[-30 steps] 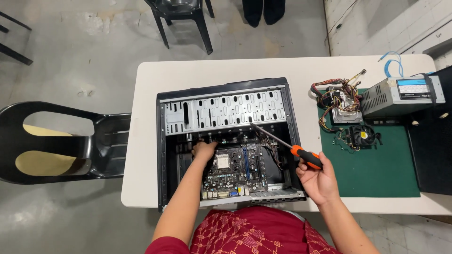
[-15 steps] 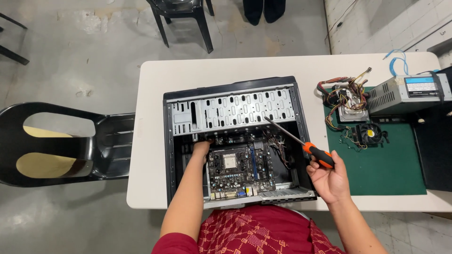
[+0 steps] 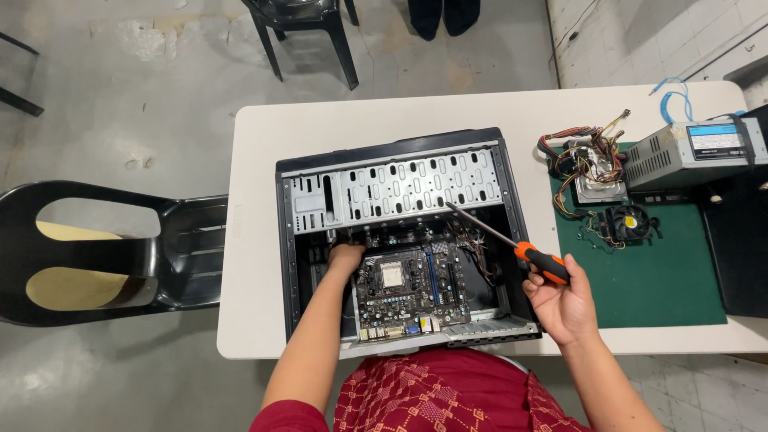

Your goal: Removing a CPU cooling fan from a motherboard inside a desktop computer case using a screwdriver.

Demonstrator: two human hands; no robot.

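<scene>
Table (image 3: 336, 120): white, centre frame, bearing open case (image 3: 400, 240).
Floor (image 3: 120, 96): grey concrete; black chair (image 3: 104, 256) left.
Left hand (image 3: 346, 258): inside case, grip unclear.
Right hand (image 3: 560, 302): closed around screwdriver (image 3: 512, 244).

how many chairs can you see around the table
2. One black chair lies tipped on its side on the floor left of the table; another black chair stands beyond the table's far edge, partly cut off.

I see one labelled thing: a grey box-shaped power supply unit (image 3: 680, 156) at the table's far right corner, carrying a rectangular label (image 3: 714, 140) with a blue band above white. No packages, signs or screens.
</scene>
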